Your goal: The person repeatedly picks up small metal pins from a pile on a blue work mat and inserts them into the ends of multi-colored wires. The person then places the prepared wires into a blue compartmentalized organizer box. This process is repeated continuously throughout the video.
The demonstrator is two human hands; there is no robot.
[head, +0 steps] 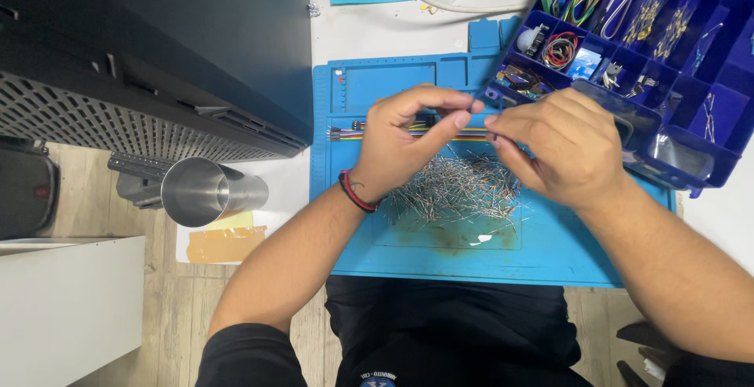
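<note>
though tiny, thin dark wire (501, 104), pinched

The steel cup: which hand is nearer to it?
Left. The left hand is over the blue mat, right of the steel cup; the right hand is farther right.

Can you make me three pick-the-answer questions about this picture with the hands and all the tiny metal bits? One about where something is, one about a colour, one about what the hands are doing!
1. Where is the pile of metal pins?
A on the blue mat
B in the steel cup
C on the floor

2. What colour is the compartment box?
A red
B dark blue
C white

3. What are the left hand and right hand doing?
A lying flat
B pinching something small between them
C holding the cup

Answers: A, the pins lie on the mat; B, its walls are dark blue; B, the fingers meet above the pile.
</note>
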